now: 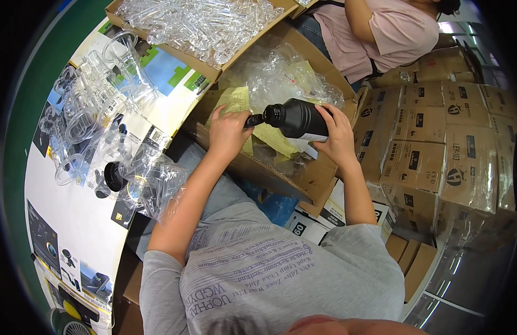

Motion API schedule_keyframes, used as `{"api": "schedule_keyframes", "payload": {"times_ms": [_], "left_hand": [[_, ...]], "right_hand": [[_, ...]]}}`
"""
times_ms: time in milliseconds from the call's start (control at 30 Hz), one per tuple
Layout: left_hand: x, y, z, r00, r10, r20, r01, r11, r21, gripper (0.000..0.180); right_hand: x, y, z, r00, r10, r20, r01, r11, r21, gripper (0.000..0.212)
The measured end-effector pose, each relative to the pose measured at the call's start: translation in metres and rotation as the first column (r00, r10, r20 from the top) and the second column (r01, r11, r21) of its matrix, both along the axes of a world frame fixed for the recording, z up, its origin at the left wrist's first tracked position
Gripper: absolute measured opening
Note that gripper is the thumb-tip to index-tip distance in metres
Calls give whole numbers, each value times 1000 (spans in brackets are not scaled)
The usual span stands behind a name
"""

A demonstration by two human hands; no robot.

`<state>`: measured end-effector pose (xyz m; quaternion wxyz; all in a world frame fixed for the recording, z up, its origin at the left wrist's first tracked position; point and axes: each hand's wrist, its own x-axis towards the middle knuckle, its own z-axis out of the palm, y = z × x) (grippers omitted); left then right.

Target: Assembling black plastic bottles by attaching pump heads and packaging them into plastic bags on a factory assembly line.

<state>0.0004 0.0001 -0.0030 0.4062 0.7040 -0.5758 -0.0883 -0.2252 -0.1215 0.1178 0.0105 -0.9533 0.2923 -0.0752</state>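
My right hand (335,134) is wrapped round a black plastic bottle (303,118), tipped on its side with its neck toward the left. My left hand (229,133) pinches a small black ribbed piece (254,120) right by the bottle's mouth. I cannot tell whether the two touch, or exactly what the small piece is. Both hands are above an open cardboard box (292,187) holding crumpled clear plastic bags (278,75) and yellow paper sheets (274,141).
On the table (82,223) at left lie clear plastic cups and tubes (82,123), a black round lid (114,176) and a clear bag (152,187). A carton (216,72) of clear parts stands behind. Stacked cartons (426,134) and a person in pink (389,39) are at right.
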Motion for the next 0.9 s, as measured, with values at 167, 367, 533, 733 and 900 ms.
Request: {"api": "schedule_keyframes", "payload": {"times_ms": [167,367,533,733,900], "left_hand": [[0,0,-1,1000,0,-1,0,1000,-2,28],[0,0,-1,1000,3,3,-3,1000,1,27],[0,-1,0,1000,1,-10,-1,1000,0,27],[0,-1,0,1000,9,-9,-9,1000,-6,25],[0,1,-1,1000,-9,-21,9,1000,-5,25]], "right_hand": [[0,1,0,1000,-11,-2,11,1000,14,87],[0,1,-2,1000,-20,8,20,999,32,87],[0,1,-4,999,-29,13,29,999,42,87],[0,2,-4,999,-28,23,27,999,33,87],[-2,2,-7,999,-30,31,28,998,57,87]]}}
